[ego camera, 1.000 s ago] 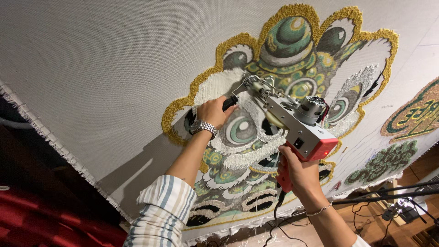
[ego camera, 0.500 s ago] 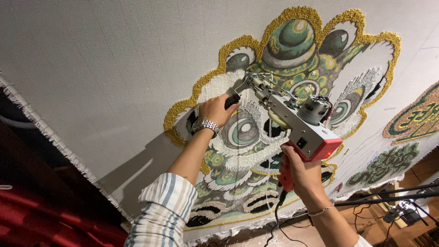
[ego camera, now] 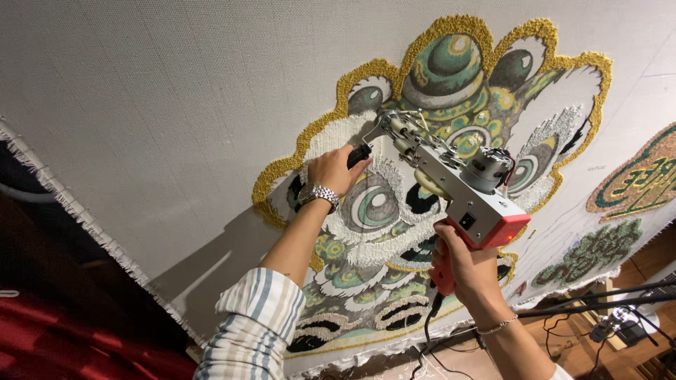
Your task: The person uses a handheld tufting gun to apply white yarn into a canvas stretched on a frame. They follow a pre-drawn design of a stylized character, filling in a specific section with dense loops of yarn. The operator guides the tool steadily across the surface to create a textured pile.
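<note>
The tufting gun has barely shifted — both hands, left and right, grip it.

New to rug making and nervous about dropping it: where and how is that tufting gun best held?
Judging by its shape, two grips suit the tufting gun: the right hand wraps the red rear handle from below, and the left hand takes the black front knob from the side, probably steadying the needle end against the cloth.
</note>
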